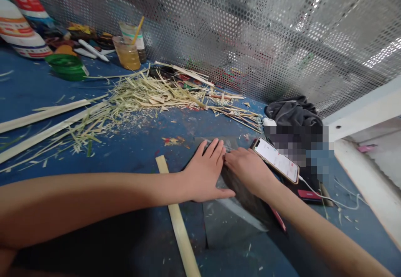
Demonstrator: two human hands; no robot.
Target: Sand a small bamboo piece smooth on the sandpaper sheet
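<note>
My left hand lies flat with its fingers spread on a dark, thin sheet on the blue table. Just right of its fingertips is my right hand, its fingers curled down against the sheet's upper part; what they hold, if anything, is hidden. A pale flat bamboo strip runs under my left forearm toward the front edge of the view. Beside my right hand, a lit phone rests with a white cable plugged in.
A heap of thin shavings spreads across the back of the blue table. Behind it stand a cup of yellowish liquid, a green container and bottles. Dark cloth lies against the perforated metal panel.
</note>
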